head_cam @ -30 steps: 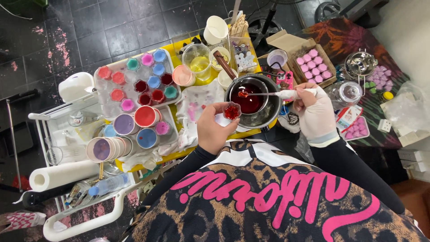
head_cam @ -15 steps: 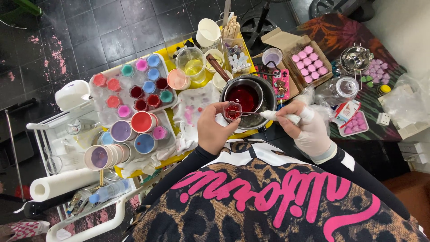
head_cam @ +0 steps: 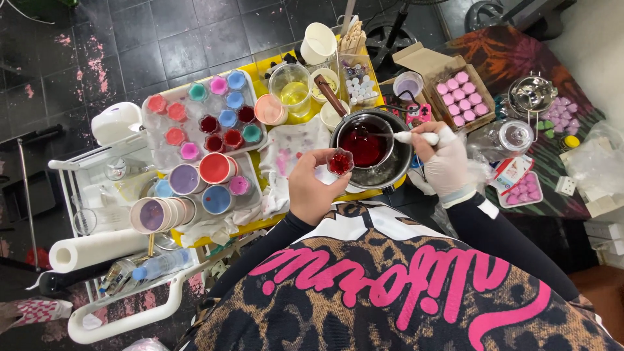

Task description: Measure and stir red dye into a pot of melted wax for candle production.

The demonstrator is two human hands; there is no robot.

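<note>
Red liquid wax, dark and glossy, fills a small flower-shaped mould [head_cam: 340,162] pinched at the fingertips of the left hand [head_cam: 316,192], fingers closed round its rim, cup upright. Just to the right of that hand sits the metal melting pot [head_cam: 398,170], holding the same red liquid; mould and pot rim are near, whether touching cannot be told. The right hand [head_cam: 446,162], in a pale glove, is clamped on the white handle of a spoon [head_cam: 416,137]. Spoon's long axis runs leftward from the right hand across the pot, bowl end over the liquid, so the mould lies left and slightly nearer the body than the spoon tip. Right hand is nearer the pot. Yellow desk [head_cam: 270,221] beneath; tray of coloured filled cups [head_cam: 214,123] lies well left of the left hand.
</note>
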